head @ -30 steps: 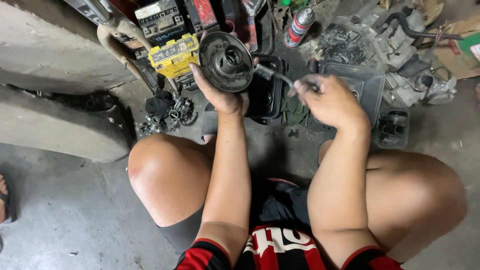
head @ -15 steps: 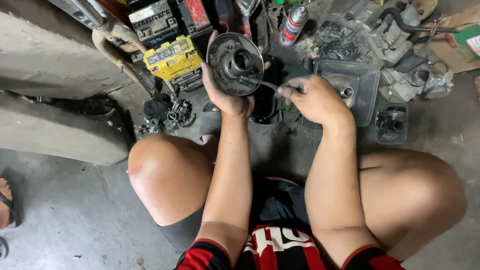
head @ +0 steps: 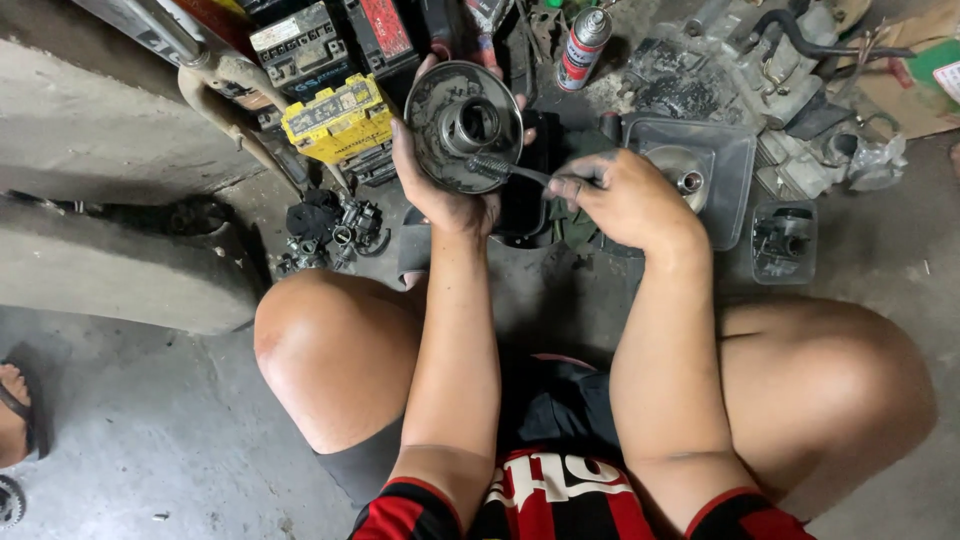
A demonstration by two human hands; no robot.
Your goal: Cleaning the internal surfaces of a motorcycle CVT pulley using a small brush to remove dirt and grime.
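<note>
Left hand (head: pixel 445 195) clamps the disc (head: pixel 462 125) up over the tray (head: pixel 735 170), right hand (head: pixel 625 200) pinches the brush (head: pixel 495 168); short strokes around the hub, disc steady.

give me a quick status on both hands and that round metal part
Left hand cups round metal disc. Right hand holds small brush, bristles on disc face. Nothing in the way.

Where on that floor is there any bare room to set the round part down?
Bare concrete floor lies outside the left knee, below the concrete step. A smaller patch sits right of the small tray. Ahead it is crowded: yellow battery, spray can, engine parts.
</note>
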